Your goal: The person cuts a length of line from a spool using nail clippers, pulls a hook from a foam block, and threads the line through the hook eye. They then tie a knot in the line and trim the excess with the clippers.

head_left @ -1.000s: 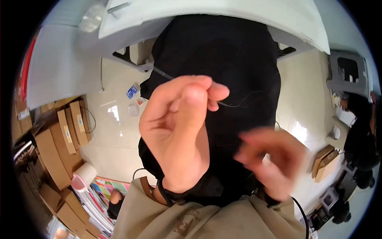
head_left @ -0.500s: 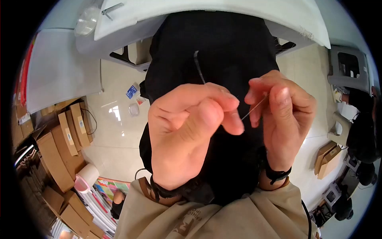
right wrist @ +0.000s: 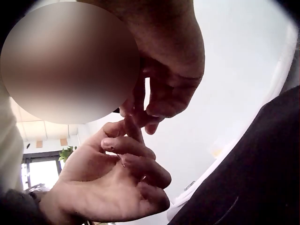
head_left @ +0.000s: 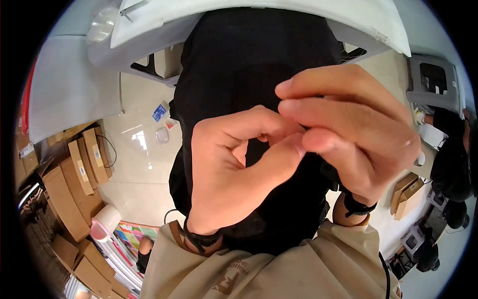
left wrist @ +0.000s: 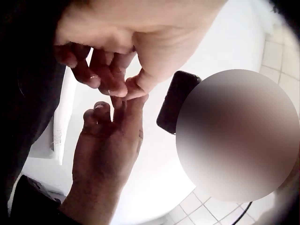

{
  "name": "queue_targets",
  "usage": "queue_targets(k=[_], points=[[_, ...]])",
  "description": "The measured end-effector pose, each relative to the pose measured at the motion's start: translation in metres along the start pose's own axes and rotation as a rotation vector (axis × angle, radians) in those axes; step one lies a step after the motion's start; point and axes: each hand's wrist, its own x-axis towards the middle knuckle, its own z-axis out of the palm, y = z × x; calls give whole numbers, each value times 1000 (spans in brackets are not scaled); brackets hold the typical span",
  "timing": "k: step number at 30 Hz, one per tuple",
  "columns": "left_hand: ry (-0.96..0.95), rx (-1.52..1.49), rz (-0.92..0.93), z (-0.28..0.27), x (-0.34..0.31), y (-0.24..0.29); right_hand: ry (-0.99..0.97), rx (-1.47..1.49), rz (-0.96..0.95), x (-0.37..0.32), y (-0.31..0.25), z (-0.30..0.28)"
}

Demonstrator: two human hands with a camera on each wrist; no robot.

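My left hand [head_left: 234, 169] is raised over the black cloth, its thumb and index finger pinched together. Against those fingertips come the thumb and fingers of my right hand [head_left: 361, 124], curled in from the right. A thin strand [right wrist: 120, 159] shows as a fine line by the left hand's fingers in the right wrist view. Most of it is hidden by the fingers in the head view. In the left wrist view the left hand [left wrist: 154, 42] is above and the right hand [left wrist: 110, 140] below, fingertips meeting.
Black cloth [head_left: 259, 55] covers the lap below the hands. A white table edge [head_left: 269, 22] runs across the front. Cardboard boxes [head_left: 67, 199] are stacked at the left, and small packets [head_left: 159, 113] lie on the floor. A dark phone-like slab [left wrist: 178, 101] appears in the left wrist view.
The right hand has moved up and left to the left hand's fingertips. The strand was stretched between both hands half a second ago; its free end above the left hand is out of sight now.
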Motion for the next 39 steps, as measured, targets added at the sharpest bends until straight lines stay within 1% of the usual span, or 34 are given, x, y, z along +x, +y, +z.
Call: queue_targets(k=[1,5,7,8,10,11,15,18,22,25,28,32,35,38,39], points=[[-22,-4,-22,-1,0,2,-2,25,19,0,1,1],[-88,60,-76,-3,2,8,-21,164,198,-3,-1,3],[-110,76,-49,-4,3,5,-6,266,365,-2,-4,4],[-99,60,-36,-4,4,3,9,336,504,0,-10,3],[-55,10,-21,-2,5,-2,83,406,634,-4,-14,4],[-19,-23,-18,-1,6,-3,141,407,625,-10,-12,7],[0,-32,-75,-2,5,-2,151,445,545,-21,-10,7],[-5,-19,-109,-2,4,-1,169,376,386,-25,-9,13],[89,-98,-124,6,4,-1,202,127,123,-27,-4,15],[83,-105,-128,3,3,-3,264,5,-48,-27,2,20],[73,-132,-135,2,2,-7,295,-76,-93,-29,1,22],[97,-270,-53,3,2,-13,343,-130,-60,-32,-3,28],[121,-267,-18,5,2,-15,380,-183,-87,-32,-3,32],[134,-261,-22,6,1,-13,319,-259,-192,-30,0,27],[129,-266,0,5,1,-13,314,-197,-131,-31,0,26]])
